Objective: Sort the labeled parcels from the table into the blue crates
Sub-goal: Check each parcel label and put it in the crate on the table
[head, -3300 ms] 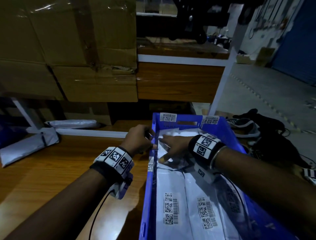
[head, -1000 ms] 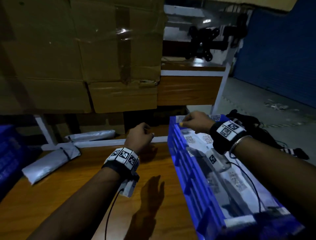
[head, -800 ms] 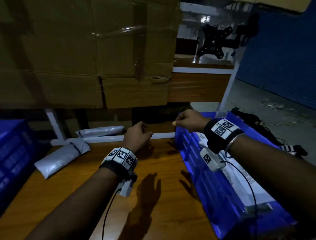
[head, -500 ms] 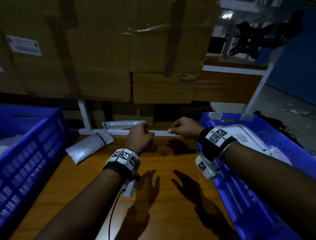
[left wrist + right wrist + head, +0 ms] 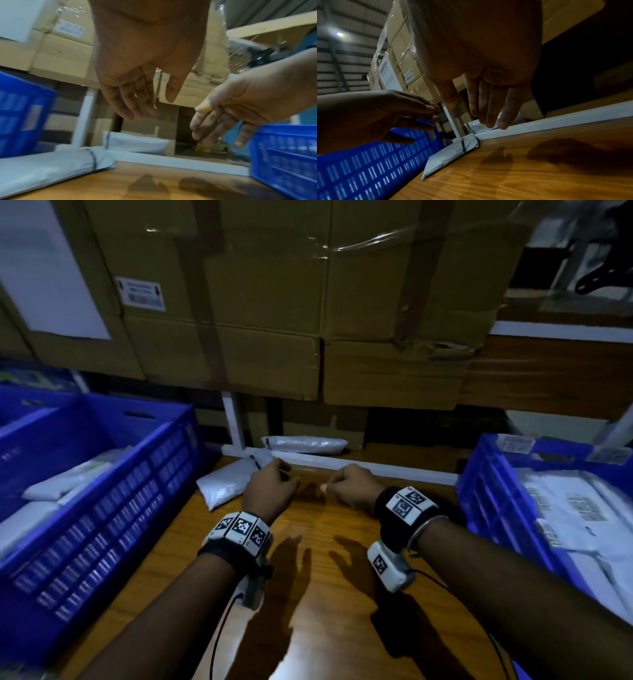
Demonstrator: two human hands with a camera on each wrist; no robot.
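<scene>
Both hands hover over the wooden table (image 5: 318, 594), side by side, and hold nothing. My left hand (image 5: 284, 479) hangs with relaxed fingers (image 5: 130, 108) just right of a grey-white parcel (image 5: 227, 484) that lies on the table's far left. My right hand (image 5: 329, 488) is a little to its right, its fingers (image 5: 489, 108) straight and pointing down. A second parcel (image 5: 305, 445) lies behind the white rail (image 5: 376, 465). One blue crate (image 5: 113, 498) stands at the left and another blue crate (image 5: 493, 501) at the right; both hold parcels.
Large taped cardboard boxes (image 5: 308, 302) are stacked close behind the table, overhanging its far edge. A white upright post (image 5: 233, 419) rises from the rail near the parcels. The two crates flank the strip of table under my hands.
My right hand has left the right crate and moved left over the table beside the left hand. The view has swung left, bringing the left crate into sight.
</scene>
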